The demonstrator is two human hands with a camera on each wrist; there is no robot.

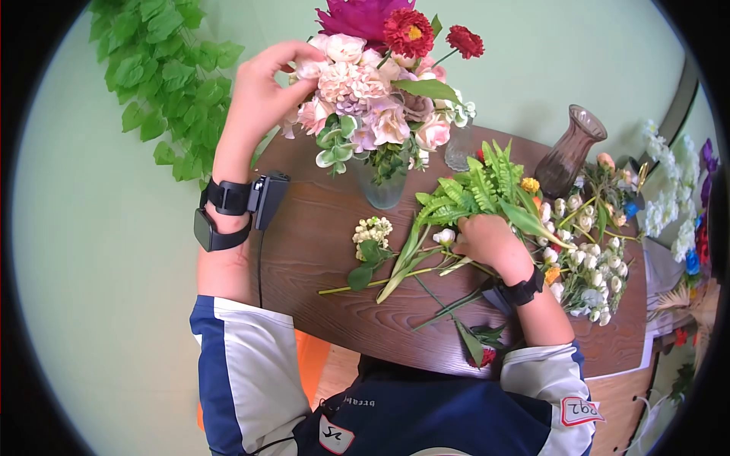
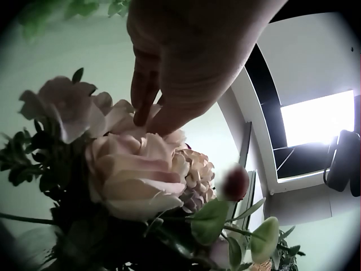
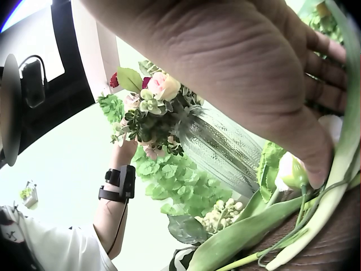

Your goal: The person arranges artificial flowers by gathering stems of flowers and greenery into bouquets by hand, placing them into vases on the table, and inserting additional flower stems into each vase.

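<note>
My left hand [image 1: 262, 87] is raised at the left side of a bouquet [image 1: 365, 95] of pink, cream and lilac flowers. Its thumb and fingers pinch a pale pink flower [image 2: 121, 121]; the fingertips sink among the petals. The bouquet stands in a ribbed clear glass vase [image 1: 382, 186]. Low over the table, my right hand [image 1: 490, 243] reaches among loose green stems and fern leaves [image 1: 483, 182]. In the right wrist view its thumb lies right at a white flower bud [image 3: 293, 172], with the fingers extended beyond a broad green stem [image 3: 347, 141].
A brown glass vase [image 1: 566, 156] stands at the back right of the wooden table [image 1: 296, 251]. White rosebud sprays [image 1: 601, 281] lie at the right. Nearer are a cream berry sprig [image 1: 372, 235] and a red flower [image 1: 483, 357]. Leafy vines [image 1: 179, 83] hang on the wall.
</note>
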